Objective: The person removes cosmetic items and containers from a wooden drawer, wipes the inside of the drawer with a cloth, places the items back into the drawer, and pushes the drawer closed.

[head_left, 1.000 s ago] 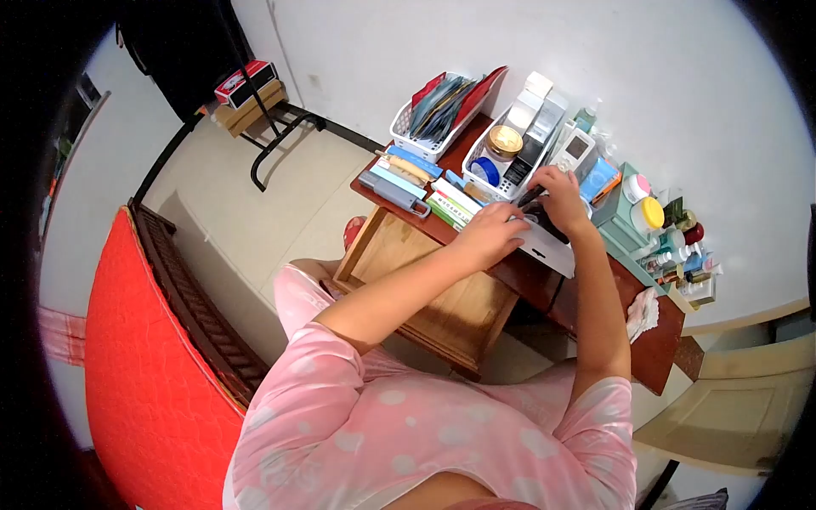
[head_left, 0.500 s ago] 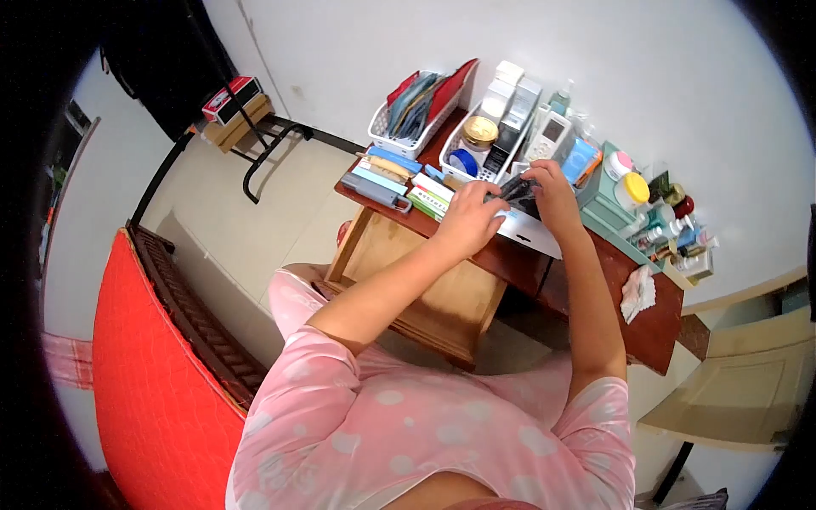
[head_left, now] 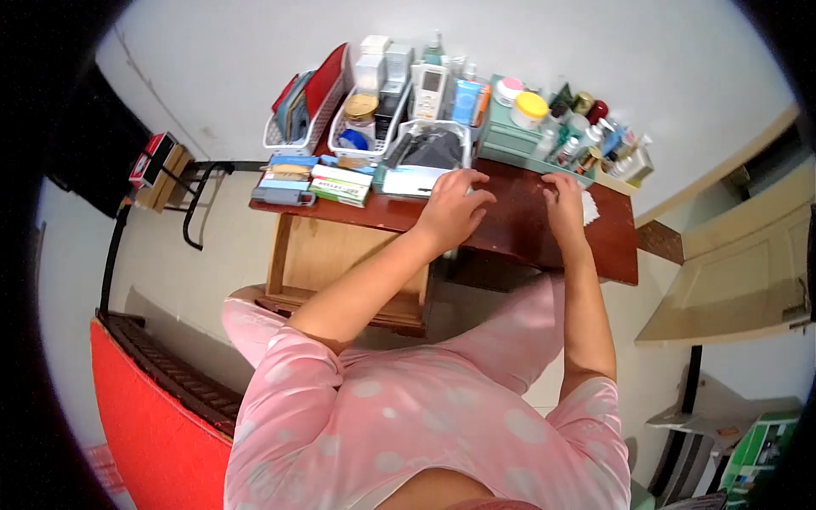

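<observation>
Over the desk's front part, my left hand (head_left: 455,208) has its fingers apart and slightly bent, with nothing seen in them. It is beside the right end of a flat white box (head_left: 406,182). Behind that box, a white container (head_left: 466,146) holds a dark, crumpled item (head_left: 432,148) that looks like a bag. My right hand (head_left: 563,204) hovers farther right with loosely bent, parted fingers, next to a crumpled white tissue (head_left: 589,209). No object shows in this hand either.
White baskets (head_left: 319,146) hold folded pouches, jars and boxes. A white remote (head_left: 430,92) stands behind them. A green organizer (head_left: 508,140) with bottles is at the back right. Small boxes (head_left: 340,185) lie at the left. An open drawer (head_left: 340,255) juts out below the desk (head_left: 518,223).
My hands have come away from the dark item, which now lies in the white container. My right hand has moved right towards the tissue. The camera view has turned to the right.
</observation>
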The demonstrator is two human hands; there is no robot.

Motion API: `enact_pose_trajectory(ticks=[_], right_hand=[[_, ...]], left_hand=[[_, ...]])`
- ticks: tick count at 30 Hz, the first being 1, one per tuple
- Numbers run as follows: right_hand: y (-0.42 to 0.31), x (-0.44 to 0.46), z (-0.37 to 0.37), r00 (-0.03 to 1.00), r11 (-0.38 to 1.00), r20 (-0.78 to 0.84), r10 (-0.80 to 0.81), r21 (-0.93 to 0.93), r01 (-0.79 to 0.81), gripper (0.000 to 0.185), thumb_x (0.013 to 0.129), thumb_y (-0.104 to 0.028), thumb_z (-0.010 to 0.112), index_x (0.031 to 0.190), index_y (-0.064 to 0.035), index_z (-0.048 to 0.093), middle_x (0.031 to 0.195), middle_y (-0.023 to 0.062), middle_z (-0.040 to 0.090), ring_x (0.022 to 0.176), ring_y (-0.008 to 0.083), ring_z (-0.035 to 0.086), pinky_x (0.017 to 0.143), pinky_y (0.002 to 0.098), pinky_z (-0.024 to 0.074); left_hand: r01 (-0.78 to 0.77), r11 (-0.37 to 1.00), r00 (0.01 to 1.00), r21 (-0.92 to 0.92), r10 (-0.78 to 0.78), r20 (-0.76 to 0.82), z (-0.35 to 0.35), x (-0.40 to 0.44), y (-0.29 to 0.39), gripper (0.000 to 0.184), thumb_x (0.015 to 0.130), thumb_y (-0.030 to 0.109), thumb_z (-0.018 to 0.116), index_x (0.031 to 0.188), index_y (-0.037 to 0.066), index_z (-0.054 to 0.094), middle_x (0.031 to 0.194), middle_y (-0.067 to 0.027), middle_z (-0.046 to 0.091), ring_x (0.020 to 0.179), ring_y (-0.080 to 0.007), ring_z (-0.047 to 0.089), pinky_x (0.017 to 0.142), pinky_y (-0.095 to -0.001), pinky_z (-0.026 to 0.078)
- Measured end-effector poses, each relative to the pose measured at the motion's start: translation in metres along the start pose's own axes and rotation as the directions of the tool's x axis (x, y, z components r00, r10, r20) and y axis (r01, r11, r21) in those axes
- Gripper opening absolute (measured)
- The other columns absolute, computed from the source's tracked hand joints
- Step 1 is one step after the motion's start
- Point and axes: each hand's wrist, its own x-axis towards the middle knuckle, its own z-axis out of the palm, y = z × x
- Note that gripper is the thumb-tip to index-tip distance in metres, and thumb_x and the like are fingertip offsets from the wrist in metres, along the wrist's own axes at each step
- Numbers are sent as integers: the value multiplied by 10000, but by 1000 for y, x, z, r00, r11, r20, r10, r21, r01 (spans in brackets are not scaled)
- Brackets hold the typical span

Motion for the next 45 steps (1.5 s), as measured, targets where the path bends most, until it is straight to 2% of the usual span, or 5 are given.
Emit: enact_pose_trajectory(ticks=[10,17,28,33,45], right_hand=[[101,-32,0,997,979,68,22,-202,-8,334,830,-68,682,1161,-27,665,1221,249,615,1127,404,585,1011,409,453],[26,-35,12,975,940,201,98,302,-157,197,809,62,604,983,-2,672,973,158,690,948,317,656,840,396,512],[-126,-36,40,950,892,32,-311,355,280,232,795,65,626,992,-46,676,1102,141,682,1019,331,631,887,396,502],[-178,-63,82,804,755,186,-565,511,412,314,773,95,628,1034,-77,667,1178,114,646,1073,318,607,931,392,488],[-176,-104,184,737,888,496,-459,274,369,247,830,-32,615,1065,-107,633,1268,86,570,1103,348,567,916,418,498]], left_hand=[[-64,998,996,-17,65,59,15,-2,12,279,761,47,726,1023,122,666,1220,-97,577,1187,-326,518,1013,-450,390],[-15,1000,996,-14,17,93,-9,-18,18,301,764,32,716,1044,124,655,1221,-73,579,1179,-313,521,1004,-444,390],[245,969,968,25,-244,-53,-88,-101,-13,177,825,45,649,988,105,685,1015,-74,659,1016,-301,604,902,-427,456],[509,858,859,65,-503,-90,-134,-179,-53,169,825,-36,616,960,38,687,1005,-160,676,967,-353,630,858,-404,498],[777,437,596,453,-743,-304,-188,-244,-157,496,848,76,634,1328,58,511,1170,-199,619,1086,-387,591,931,-458,488]])
